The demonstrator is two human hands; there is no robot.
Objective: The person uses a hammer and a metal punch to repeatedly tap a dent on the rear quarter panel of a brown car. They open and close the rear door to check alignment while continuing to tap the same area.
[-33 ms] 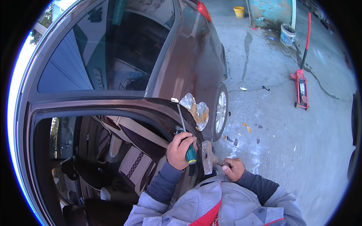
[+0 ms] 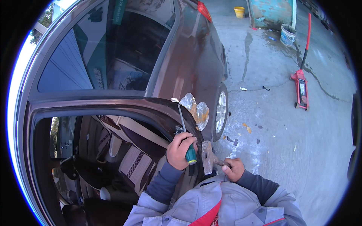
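Note:
My left hand (image 2: 178,150) is closed around the green handle of a screwdriver (image 2: 191,154). Its metal shaft slants up and away, with the tip at the edge of the car's door frame (image 2: 151,103), beside a patch of bare silvery metal and yellowish filler (image 2: 196,112) on the brown body panel. In my right hand (image 2: 234,169) is the handle of a hammer (image 2: 207,157). The hammer's worn, rusty head stands just right of the screwdriver's handle, apart from it.
Left of me, the open doorway shows patterned car seats (image 2: 136,162). The rear wheel (image 2: 221,112) is just beyond the patch. On the concrete floor stand a red floor jack (image 2: 300,90) with a long handle, a white bucket (image 2: 287,35) and a yellow bucket (image 2: 239,12). Dark chips (image 2: 235,142) lie near the wheel.

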